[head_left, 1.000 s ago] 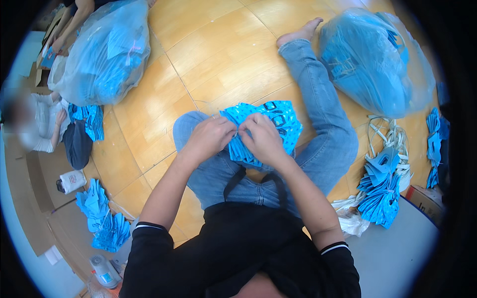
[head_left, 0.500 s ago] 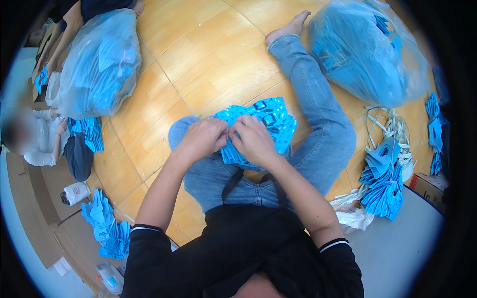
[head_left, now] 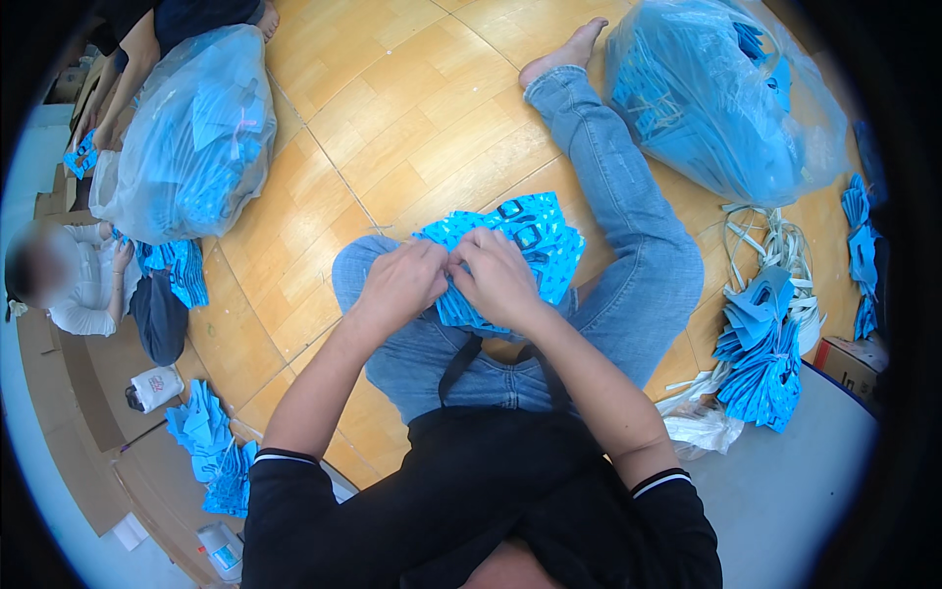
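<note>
A stack of bright blue printed paper bags (head_left: 525,240) rests on my lap, over my blue jeans. My left hand (head_left: 400,287) and my right hand (head_left: 497,277) meet at the near edge of the stack, fingers pinched on the top bag. Both thumbs press close together at the middle. I sit on a wooden floor with my right leg stretched out and my foot bare (head_left: 569,49).
A large clear sack of blue bags (head_left: 721,93) lies at the upper right, another sack (head_left: 191,137) at the upper left. Folded blue bags (head_left: 760,358) and white straps pile at my right. More blue bags (head_left: 211,447) lie at lower left. Other people sit at the left.
The view has shifted slightly, so the stack and my hands sit a little lower and left. My hands stay pinched on the stack's near edge.
</note>
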### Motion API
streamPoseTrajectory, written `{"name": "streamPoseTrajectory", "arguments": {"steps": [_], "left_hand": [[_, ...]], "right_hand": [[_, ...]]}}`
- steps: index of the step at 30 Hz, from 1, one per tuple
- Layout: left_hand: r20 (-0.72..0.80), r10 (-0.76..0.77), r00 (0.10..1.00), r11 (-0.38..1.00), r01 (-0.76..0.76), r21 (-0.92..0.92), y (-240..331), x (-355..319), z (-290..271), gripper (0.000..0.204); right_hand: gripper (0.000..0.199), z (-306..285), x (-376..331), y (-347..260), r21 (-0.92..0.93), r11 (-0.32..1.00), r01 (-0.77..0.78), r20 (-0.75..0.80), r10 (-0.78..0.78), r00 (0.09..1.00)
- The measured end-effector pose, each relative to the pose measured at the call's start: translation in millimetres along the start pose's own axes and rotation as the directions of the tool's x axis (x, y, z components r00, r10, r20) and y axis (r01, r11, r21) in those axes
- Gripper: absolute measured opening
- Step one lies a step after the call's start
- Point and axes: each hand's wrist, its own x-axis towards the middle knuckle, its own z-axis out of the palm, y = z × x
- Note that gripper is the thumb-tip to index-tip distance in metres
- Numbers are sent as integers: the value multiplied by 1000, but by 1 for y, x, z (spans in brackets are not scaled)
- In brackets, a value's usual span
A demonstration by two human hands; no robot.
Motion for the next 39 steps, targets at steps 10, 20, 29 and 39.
{"name": "streamPoseTrajectory", "arguments": {"steps": [10,20,29,39], "left_hand": [[-200,-217,955,959,171,-224,-19,-4,-13,11],[35,90,995,985,-83,-153,-13,6,-11,10],[117,92,989,992,-81,-92,-7,17,-16,11],[86,35,996,994,-26,-104,-10,14,-8,11]], "right_hand": [[11,-4,-3,-1,45,998,-38,21,38,999],[11,-6,-1,2,71,995,-71,56,67,996],[13,-4,1,3,45,997,-57,60,54,997],[12,-5,3,4,40,998,-51,60,49,997]]}}
